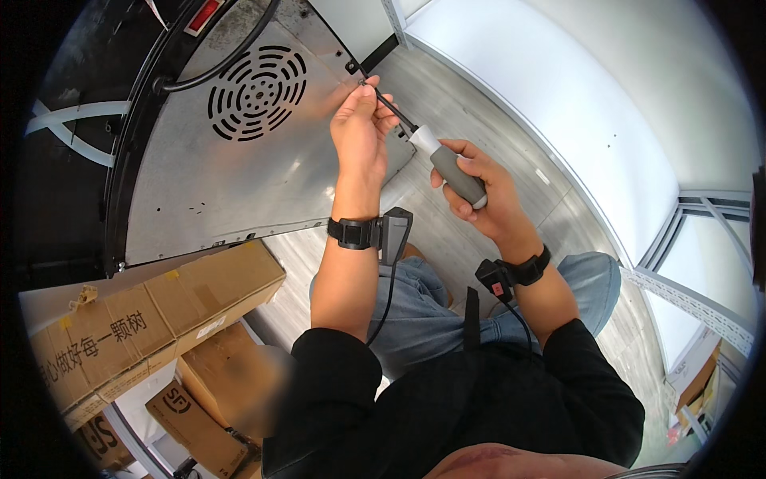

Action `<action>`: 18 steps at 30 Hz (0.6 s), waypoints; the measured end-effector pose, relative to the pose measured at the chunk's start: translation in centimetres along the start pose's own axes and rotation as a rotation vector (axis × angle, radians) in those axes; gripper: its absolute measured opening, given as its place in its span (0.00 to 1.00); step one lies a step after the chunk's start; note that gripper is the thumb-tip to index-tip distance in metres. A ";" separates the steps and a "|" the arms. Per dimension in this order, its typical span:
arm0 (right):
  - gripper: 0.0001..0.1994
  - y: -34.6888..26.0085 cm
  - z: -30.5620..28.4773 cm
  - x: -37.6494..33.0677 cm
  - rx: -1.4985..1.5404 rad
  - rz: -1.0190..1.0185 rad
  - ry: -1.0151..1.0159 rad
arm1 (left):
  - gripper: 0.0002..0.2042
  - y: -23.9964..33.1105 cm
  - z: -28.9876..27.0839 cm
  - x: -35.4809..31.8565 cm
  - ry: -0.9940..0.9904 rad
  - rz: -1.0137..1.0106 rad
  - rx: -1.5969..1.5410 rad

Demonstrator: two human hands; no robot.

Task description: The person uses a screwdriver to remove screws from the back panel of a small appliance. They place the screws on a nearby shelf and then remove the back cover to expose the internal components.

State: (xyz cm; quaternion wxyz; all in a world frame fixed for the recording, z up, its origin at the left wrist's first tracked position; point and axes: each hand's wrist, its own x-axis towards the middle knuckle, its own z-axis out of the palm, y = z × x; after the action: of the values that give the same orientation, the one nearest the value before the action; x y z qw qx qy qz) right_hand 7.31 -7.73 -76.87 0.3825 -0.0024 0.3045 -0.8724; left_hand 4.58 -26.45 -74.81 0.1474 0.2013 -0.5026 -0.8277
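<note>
My right hand (pixel 477 191) grips the grey and white handle of a screwdriver (pixel 447 164). Its dark shaft runs up and left to the edge of a silver metal back panel (pixel 239 176) of an appliance. My left hand (pixel 361 124) pinches the shaft near its tip, right at the panel's upper right corner. A round vent grille (pixel 257 93) is cut into the panel to the left of my left hand. Both wrists carry black straps with small devices and cables.
Brown cardboard boxes (pixel 159 311) are stacked at the lower left below the panel. A black cable (pixel 231 56) loops over the panel's top. A white wall (pixel 574 104) rises on the right, with a metal rack (pixel 702 303) at the far right. My knees in jeans sit over a grey floor.
</note>
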 end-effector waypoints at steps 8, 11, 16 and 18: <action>0.19 -0.9 1.0 -0.2 -0.169 -0.027 0.026 | 0.11 0.4 0.1 -0.2 -0.018 -0.017 -0.016; 0.19 -0.8 1.4 -0.3 -0.231 -0.050 0.051 | 0.11 0.5 0.0 -0.4 -0.032 -0.029 -0.013; 0.19 -0.6 2.6 -0.4 -0.389 -0.083 0.133 | 0.10 0.9 -0.3 -0.8 -0.050 -0.044 0.050; 0.20 -0.6 2.4 -0.3 -0.437 -0.087 0.140 | 0.10 1.3 -0.4 -0.9 -0.062 -0.064 0.087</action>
State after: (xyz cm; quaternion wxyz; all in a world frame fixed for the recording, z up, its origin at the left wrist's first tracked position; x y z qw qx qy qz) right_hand 7.67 -8.46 -74.52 0.3129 -0.0378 0.5116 -0.7994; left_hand 5.64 -26.93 -73.67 0.0963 0.1979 -0.5358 -0.8152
